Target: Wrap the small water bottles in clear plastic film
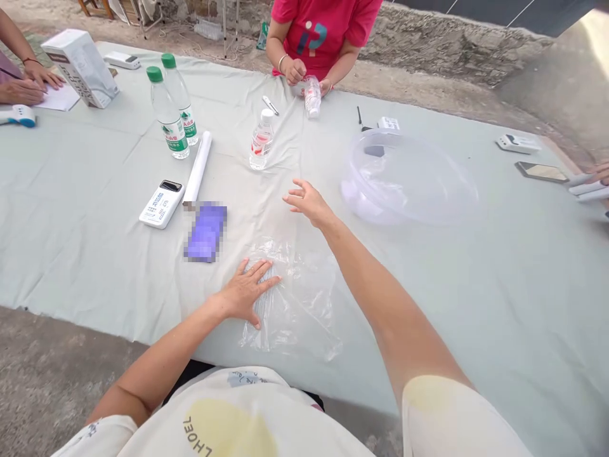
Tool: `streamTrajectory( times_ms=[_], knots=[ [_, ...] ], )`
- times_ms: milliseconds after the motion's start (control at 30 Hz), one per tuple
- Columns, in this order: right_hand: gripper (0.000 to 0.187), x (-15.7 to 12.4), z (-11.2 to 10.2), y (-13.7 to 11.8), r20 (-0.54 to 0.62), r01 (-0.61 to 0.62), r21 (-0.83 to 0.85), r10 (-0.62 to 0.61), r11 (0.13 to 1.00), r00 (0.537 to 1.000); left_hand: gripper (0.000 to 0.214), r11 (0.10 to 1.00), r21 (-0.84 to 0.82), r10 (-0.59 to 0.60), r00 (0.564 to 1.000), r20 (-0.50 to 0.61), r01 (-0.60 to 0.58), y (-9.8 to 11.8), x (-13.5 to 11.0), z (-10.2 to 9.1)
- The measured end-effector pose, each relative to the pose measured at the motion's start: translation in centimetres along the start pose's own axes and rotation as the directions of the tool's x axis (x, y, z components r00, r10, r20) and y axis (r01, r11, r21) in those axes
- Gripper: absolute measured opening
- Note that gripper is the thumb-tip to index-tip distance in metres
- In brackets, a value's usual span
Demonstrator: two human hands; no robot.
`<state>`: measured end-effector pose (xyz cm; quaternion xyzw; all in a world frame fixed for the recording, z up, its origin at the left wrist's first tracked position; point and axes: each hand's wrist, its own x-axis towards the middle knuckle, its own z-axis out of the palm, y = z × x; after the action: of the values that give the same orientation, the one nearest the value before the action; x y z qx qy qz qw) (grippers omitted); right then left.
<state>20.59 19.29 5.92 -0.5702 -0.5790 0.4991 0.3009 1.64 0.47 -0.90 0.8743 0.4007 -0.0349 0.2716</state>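
My left hand lies flat with fingers spread on a crinkled clear plastic bag near the table's front edge. Beyond the bag, my right hand hovers with its fingers apart and nothing in them. To its right is a large, clear, rounded plastic thing, blurred, its kind unclear. A small water bottle with a red and white label stands upright past my right hand. Left of my left hand lies a pixelated purple item.
Two green-capped bottles, a white paper roll and a white power bank are at left. Opposite, a person in a pink shirt holds a bottle. A tall white box stands far left; a phone lies right.
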Motion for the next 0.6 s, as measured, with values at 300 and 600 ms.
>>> streamTrajectory(
  times_ms=[300, 600],
  knots=[
    [0.100, 16.3, 7.7, -4.5, -0.211, 0.185, 0.072, -0.167, 0.980, 0.963, 0.123, 0.998, -0.065, 0.023, 1.000, -0.002, -0.023, -0.2, 0.0, 0.1],
    [0.031, 8.5, 4.3, -4.2, -0.121, 0.157, 0.076, -0.147, 0.985, 0.982, 0.125, 0.998, -0.052, 0.020, 1.000, 0.024, -0.019, -0.3, 0.0, -0.2]
  ],
)
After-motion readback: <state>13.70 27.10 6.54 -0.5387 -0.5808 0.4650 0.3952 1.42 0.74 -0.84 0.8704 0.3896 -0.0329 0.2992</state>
